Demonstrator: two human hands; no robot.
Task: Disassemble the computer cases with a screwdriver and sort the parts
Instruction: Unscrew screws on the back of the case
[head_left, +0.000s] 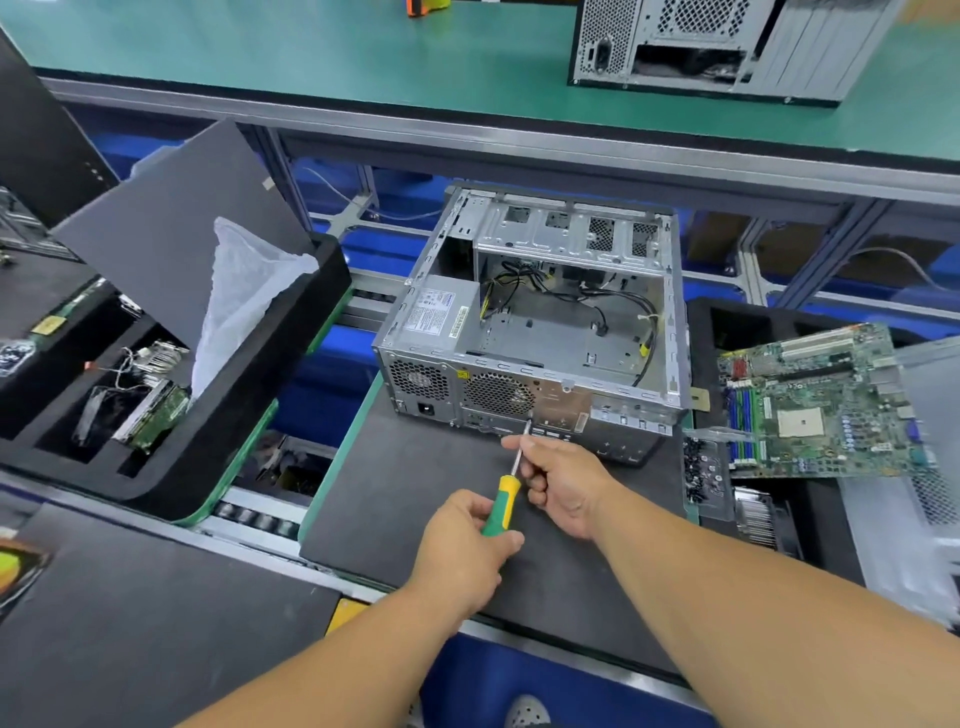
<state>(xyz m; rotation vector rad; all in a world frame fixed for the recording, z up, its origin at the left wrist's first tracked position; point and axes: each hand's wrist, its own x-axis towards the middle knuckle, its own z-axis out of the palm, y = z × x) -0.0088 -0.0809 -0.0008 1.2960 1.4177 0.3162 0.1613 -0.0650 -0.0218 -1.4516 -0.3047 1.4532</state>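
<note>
1. Gripping the green/yellow handle of the screwdriver, left hand curls round it.
2. Right hand pinches the shaft; tip meets rear panel of the computer case.
3. Case lies open on a dark mat, PSU inside at left.
4. Motherboard rests on the tray to the right, apart from case.

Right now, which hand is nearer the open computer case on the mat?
Right. The right hand pinches the screwdriver shaft just short of the computer case rear panel; the left hand grips the handle, farther back.
</note>
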